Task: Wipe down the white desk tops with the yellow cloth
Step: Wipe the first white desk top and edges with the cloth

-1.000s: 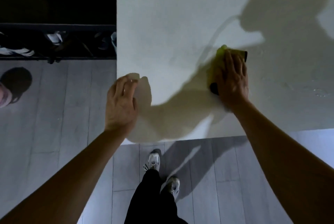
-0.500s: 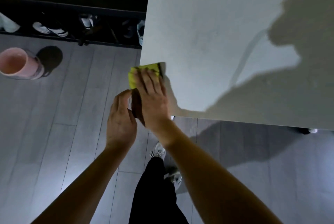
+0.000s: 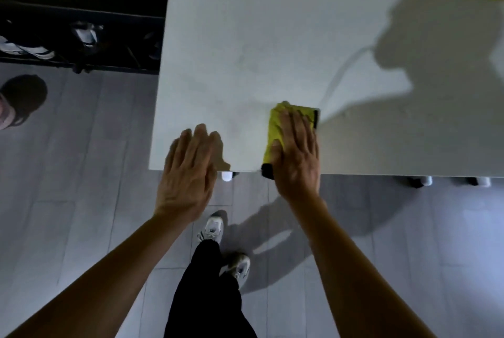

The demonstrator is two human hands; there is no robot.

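The white desk top (image 3: 272,37) stands over grey floorboards. Half a second ago the yellow cloth (image 3: 275,130) hung off the left corner; now the right hand (image 3: 297,154) presses it flat-fingered at the near edge, starting another pass, while the left hand (image 3: 188,171) hovers spread and empty.

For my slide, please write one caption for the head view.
Right hand presses yellow cloth on white desk; left hand open.

Both bare forearms reach forward from the lower corners of the view. The left hand (image 3: 188,171) is spread flat, palm down, fingers straight and close together, at the near left corner of the tabletop (image 3: 272,37). The right hand (image 3: 297,154) lies flat, fingers extended, pressing the yellow cloth (image 3: 275,126).
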